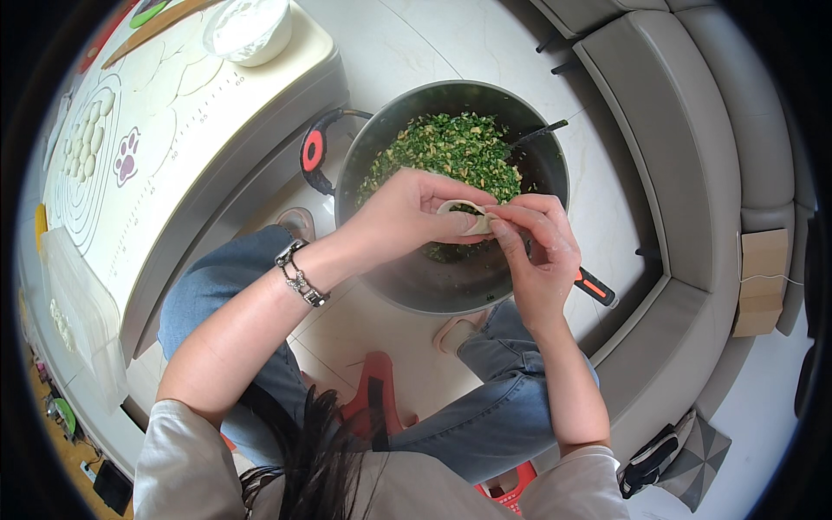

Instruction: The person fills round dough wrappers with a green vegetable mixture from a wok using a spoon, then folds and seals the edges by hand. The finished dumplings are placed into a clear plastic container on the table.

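Note:
Over a large dark pot (416, 296) my two hands hold one small dumpling (480, 225) between them. Its dough wrapper is partly folded, and green filling shows in the gap on its left part. My left hand (416, 211) cradles the wrapper with thumb and fingers. The fingertips of my right hand (543, 240) pinch the wrapper's right edge. Chopped green filling with yellowish bits (455, 146) lies in the pot below, and a dark utensil handle (539, 132) leans on the far right rim.
To the left, a table with a printed white mat (156, 149) holds a cluster of dough pieces (88, 140), a bowl of flour (250, 29), a wooden rolling pin (156, 31) and a translucent plastic container (91, 325). A grey sofa (669, 149) curves along the right side.

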The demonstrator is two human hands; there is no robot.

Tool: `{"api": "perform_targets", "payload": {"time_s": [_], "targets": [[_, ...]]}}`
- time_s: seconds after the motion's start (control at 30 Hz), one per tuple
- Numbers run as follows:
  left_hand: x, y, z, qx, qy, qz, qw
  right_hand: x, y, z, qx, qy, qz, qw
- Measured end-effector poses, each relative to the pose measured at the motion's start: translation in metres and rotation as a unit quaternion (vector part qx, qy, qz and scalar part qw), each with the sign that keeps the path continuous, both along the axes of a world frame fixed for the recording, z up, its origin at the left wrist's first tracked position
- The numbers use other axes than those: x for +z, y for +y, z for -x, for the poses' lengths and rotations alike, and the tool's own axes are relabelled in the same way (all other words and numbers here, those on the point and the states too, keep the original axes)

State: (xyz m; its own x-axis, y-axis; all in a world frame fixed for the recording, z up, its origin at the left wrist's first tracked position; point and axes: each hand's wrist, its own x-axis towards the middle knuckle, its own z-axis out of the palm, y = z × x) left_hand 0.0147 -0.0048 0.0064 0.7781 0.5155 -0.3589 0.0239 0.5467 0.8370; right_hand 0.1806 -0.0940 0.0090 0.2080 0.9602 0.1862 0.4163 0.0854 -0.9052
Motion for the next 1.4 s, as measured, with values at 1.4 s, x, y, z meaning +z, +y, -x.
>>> {"api": "perform_targets", "payload": {"time_s": [1.4], "targets": [[-0.002, -0.001, -0.001, -0.072, 0.001, -0.055, 0.996, 0.004, 0.003, -0.005, 0.019, -0.176, -0.116, 0.977]]}}
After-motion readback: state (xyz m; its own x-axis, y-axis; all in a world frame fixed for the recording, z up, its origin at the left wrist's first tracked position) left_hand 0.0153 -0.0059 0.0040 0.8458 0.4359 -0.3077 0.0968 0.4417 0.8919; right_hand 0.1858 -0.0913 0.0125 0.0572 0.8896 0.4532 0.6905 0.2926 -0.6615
